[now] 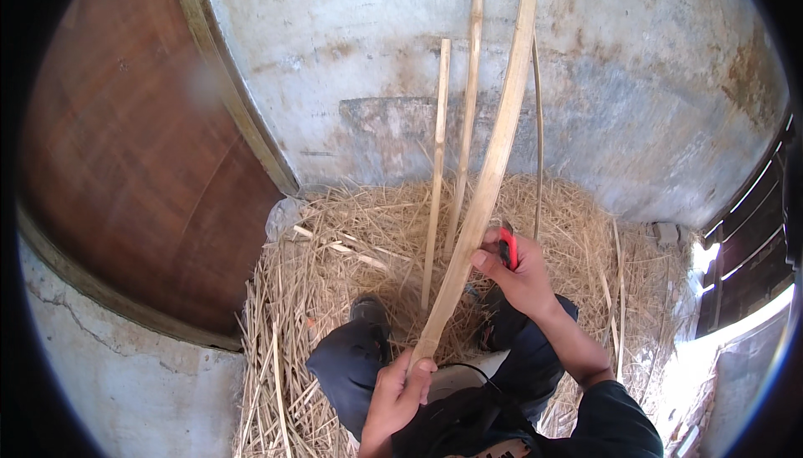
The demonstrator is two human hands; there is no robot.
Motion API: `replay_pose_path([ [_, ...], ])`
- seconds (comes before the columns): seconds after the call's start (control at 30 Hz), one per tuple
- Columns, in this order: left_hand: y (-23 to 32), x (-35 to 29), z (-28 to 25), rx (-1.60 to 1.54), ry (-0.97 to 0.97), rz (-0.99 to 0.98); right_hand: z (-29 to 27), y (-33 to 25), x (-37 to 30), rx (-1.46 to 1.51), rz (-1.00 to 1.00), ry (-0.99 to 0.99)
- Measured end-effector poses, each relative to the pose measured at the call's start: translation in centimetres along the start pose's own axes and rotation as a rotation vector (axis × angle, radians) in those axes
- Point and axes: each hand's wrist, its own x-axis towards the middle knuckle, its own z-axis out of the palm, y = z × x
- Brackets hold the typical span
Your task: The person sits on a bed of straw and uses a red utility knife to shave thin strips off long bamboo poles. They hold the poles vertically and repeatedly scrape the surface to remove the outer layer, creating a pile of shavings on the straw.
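Note:
A long, pale split-bamboo strip [495,153] slants up and away from my lap, its far end reaching high against the wall. My left hand [399,394] is closed around its near end. Partway up, my right hand [520,272] is closed on a red-and-black-handled tool [508,246], with the thumb against the strip's right edge. The strip and my fingers hide the tool's working end, so its exact kind does not show. Two narrower wooden sticks, one shorter [439,148] and one taller [470,107], stand upright to the left of the strip.
Straw and shavings [376,215] cover the floor around my feet. A thin dark stick [538,140] leans on the stained wall [652,98]. To the left is a brown wooden door [142,148]; dark slats [753,232] stand at the right. Loose cut strips [263,374] lie at lower left.

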Motion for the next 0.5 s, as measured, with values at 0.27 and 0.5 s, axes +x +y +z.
replay_pose_path([
  [0.27,0.5,1.0,-0.4,-0.039,0.045,0.038,0.4,-0.8,-2.2,-0.264,-0.285,-0.016],
  [0.5,2.0,1.3,0.1,-0.115,0.044,0.037,0.4,-0.1,-4.1,-0.718,-0.594,-0.086],
])
